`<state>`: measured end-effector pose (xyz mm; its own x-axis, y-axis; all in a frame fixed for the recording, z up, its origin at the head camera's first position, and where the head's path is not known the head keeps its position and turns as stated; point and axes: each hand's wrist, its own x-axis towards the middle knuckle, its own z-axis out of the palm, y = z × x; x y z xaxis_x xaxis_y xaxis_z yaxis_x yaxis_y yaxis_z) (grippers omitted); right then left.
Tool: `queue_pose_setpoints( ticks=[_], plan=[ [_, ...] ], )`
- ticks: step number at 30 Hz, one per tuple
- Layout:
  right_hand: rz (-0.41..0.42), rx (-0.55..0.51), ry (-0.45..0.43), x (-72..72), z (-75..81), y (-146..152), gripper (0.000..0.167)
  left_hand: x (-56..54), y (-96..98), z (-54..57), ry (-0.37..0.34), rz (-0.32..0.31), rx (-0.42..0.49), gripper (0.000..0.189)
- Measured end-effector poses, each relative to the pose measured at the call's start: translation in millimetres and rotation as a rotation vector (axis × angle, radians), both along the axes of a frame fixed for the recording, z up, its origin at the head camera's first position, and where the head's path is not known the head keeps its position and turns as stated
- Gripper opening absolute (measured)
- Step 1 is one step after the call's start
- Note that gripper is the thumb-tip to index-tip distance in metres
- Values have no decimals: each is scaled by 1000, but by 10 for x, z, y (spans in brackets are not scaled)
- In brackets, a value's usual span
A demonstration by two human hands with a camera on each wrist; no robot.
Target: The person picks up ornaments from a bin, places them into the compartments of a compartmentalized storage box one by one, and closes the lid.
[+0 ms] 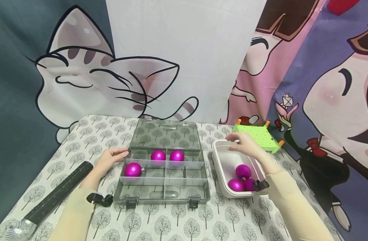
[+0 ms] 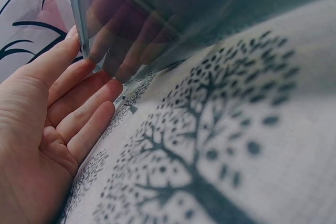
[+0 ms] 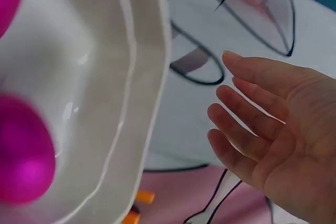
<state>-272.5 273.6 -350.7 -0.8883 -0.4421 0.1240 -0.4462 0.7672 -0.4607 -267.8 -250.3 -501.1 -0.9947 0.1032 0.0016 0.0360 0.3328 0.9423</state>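
Note:
My left hand (image 1: 110,160) rests against the left wall of a grey see-through compartment box (image 1: 187,199); in the left wrist view its fingers (image 2: 89,95) are nearly straight, the tips at the box's corner. The box's lid lies folded back. Inside are magenta baubles: one (image 1: 132,170) in the middle row at left, and two, a left one (image 1: 158,156) and a right one (image 1: 177,156), in the back row. Above the far end of a white plastic bin (image 1: 219,167) hovers my right hand (image 1: 242,143), empty, fingers loosely bent. Several magenta baubles (image 1: 243,171) lie at the bin's near end.
Behind the bin at right stands a bright green perforated block (image 1: 259,135) with orange pegs. A black tube (image 1: 59,192) with a clear rounded end lies left of my left forearm. The tree-print tablecloth (image 1: 163,226) runs back to a cartoon curtain (image 1: 184,50).

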Motion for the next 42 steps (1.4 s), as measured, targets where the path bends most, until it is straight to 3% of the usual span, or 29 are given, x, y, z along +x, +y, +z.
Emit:
queue_pose_setpoints(
  ticks=[9,18,24,29,36,42],
  plan=[
    [-2,120,-124,26,-144,344,43,12,1,-1,3,1,-3,50],
    [8,229,-279,74,-202,401,51,7,-11,-8,0,2,-10,50],
    [46,280,-437,75,-227,390,55,2,-12,-4,0,-1,3,51],
    [13,300,-564,72,-225,360,55,4,-10,-5,1,-4,11,50],
    [25,351,-624,69,-222,313,52,1,-9,-17,3,-6,35,50],
    [58,447,-610,41,-242,286,43,1,-10,-10,0,-2,23,50]
  ],
)
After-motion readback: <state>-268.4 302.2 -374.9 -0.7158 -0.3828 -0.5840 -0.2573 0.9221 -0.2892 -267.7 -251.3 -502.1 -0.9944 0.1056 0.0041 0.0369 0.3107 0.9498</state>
